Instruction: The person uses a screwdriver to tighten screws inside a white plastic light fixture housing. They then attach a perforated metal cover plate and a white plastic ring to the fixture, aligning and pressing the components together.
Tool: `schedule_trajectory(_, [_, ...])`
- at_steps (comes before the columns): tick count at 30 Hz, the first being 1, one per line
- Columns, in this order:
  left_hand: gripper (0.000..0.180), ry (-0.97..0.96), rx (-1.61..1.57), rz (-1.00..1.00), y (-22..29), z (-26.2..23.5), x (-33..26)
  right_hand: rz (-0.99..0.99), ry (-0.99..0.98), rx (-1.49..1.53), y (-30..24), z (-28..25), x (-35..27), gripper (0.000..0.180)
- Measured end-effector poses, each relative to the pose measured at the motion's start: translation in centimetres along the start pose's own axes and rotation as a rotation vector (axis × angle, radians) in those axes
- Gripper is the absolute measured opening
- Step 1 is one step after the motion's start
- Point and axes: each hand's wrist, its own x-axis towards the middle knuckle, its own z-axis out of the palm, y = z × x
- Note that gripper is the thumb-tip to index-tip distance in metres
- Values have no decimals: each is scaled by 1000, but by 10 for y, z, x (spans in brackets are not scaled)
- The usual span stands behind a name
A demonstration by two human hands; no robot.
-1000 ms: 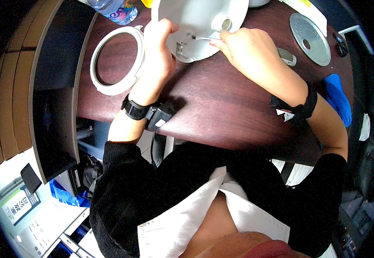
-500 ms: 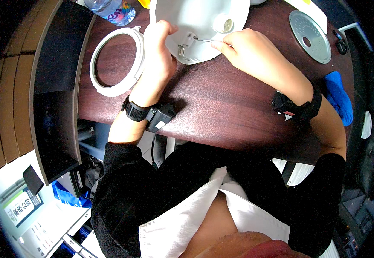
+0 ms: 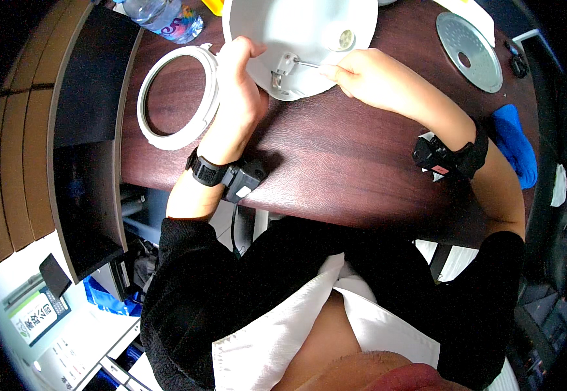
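A white bowl-shaped housing (image 3: 296, 26) lies at the far middle of the table, its hollow side facing me. My left hand (image 3: 241, 85) grips its left rim, the thumb over the inner edge and the other fingers hidden behind. Between the fingertips of my right hand (image 3: 365, 75) is a slim tool with a thin metal shaft (image 3: 306, 63); the hand hides its handle. The shaft's tip meets a small white fitting (image 3: 288, 62) inside the housing. Just below that sits a small metal clip (image 3: 277, 80), and a round pale insert (image 3: 346, 40) shows farther right.
Left of the housing lies a white ring (image 3: 146, 117), with a clear plastic bottle (image 3: 176, 25) behind it. A grey perforated metal disc (image 3: 469, 52) and a blue cloth (image 3: 515, 146) are at the right. An open dark shelf (image 3: 88, 176) adjoins the table's left edge.
The whole view has shifted slightly. Both hands keep their holds, and the tool's tip stays at the small white fitting; my right hand's fingers have turned a little.
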Motion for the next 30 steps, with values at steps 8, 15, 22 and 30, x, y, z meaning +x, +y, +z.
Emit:
schedule_trajectory(8, [16, -7, -88, 25, 4, 5, -8, 53, -53, 183, 3, 3, -1, 56])
schedule_trajectory(15, [17, -30, -98, 33, 2, 3, -7, 251, -157, 248, -1, -1, -2, 55])
schedule_trajectory(22, [12, -3, -202, -60, -2, 3, -8, 285, -169, 254, -4, 1, 0, 54])
schedule_trajectory(30, [24, -89, 375, 275, -16, -13, -10, 337, -246, 529, 6, 11, 3, 49])
